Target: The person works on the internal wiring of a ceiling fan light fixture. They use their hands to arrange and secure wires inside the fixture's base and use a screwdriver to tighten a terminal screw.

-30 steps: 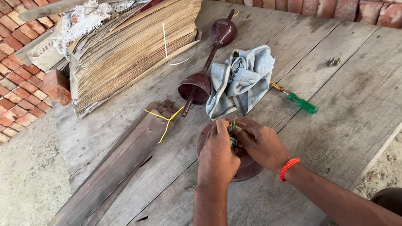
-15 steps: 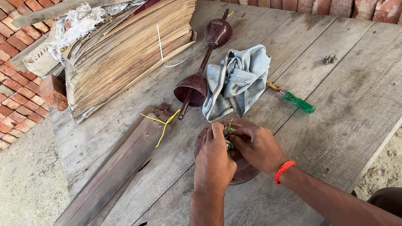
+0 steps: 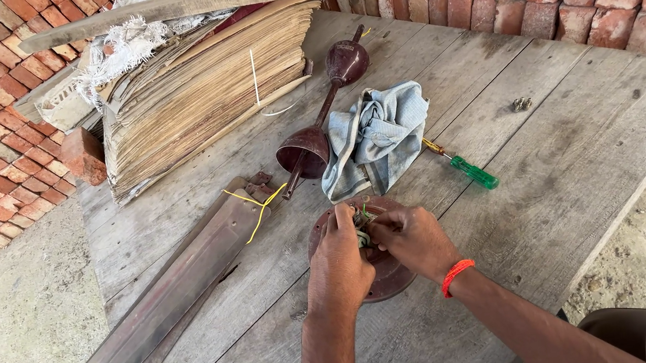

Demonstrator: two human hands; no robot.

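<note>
Your left hand (image 3: 337, 262) and right hand (image 3: 413, 238) meet over the round dark-red fan motor (image 3: 362, 249), which lies flat on the plank table (image 3: 559, 148) just below the crumpled blue-grey cloth (image 3: 377, 140), so both sets of fingertips can pinch closed on the small bunch of green and pale wires (image 3: 361, 221) at its centre while the housing stays put under your palms. The green-handled screwdriver (image 3: 466, 168) rests close by on your right, and the long fan blades (image 3: 175, 293) lie off to your left. Your hands cover most of the motor, so you cannot tell where the wires run or exactly which strand each finger holds.
</note>
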